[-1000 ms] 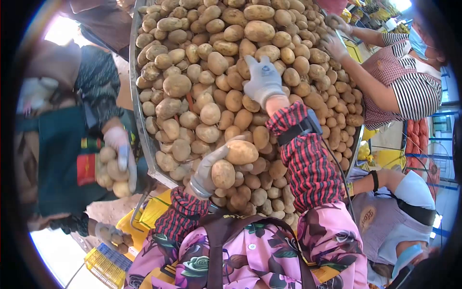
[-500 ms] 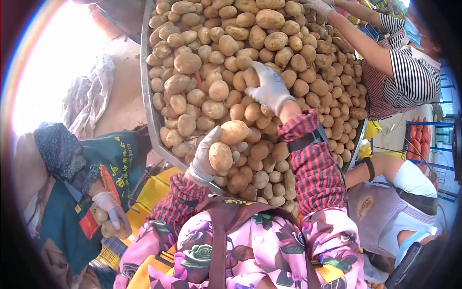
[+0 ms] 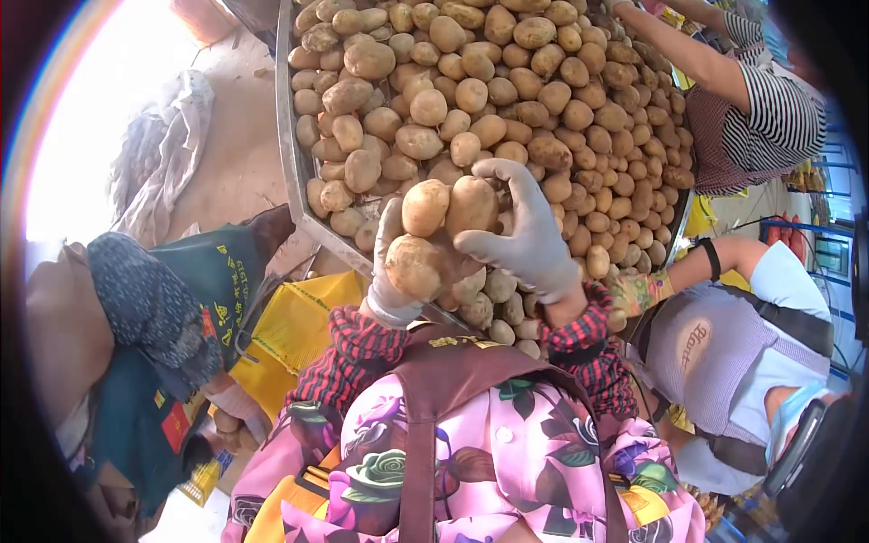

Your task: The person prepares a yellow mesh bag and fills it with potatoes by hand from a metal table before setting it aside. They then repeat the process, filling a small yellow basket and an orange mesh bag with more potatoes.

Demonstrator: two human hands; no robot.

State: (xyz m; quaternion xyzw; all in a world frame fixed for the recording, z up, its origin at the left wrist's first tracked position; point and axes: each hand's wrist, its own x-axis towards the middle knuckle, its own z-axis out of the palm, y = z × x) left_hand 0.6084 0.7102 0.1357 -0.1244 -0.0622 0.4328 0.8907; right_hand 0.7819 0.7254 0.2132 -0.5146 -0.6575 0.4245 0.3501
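Note:
Both of my hands wear pale grey gloves and meet low over a big heap of potatoes (image 3: 534,100). My left hand (image 3: 391,271) cradles a large round potato (image 3: 415,266), and a second potato (image 3: 424,208) rests above it against the fingers. On the other side, my right hand (image 3: 525,231) is curved with thumb and forefinger around an oval potato (image 3: 472,207), which sits beside the two in my left hand. The left hand's fingertips are partly hidden by the potatoes.
The heap lies in a metal-rimmed bin (image 3: 288,136). A co-worker in a green apron (image 3: 217,281) holds potatoes at the left, near a yellow basket (image 3: 294,321). At the right are a co-worker in a striped shirt (image 3: 774,104) and another in a cap (image 3: 715,353).
My right hand has come down from the heap with a potato to beside my left hand. The left hand still holds two potatoes. The lower-right co-worker's sleeved arm now reaches to the bin's edge.

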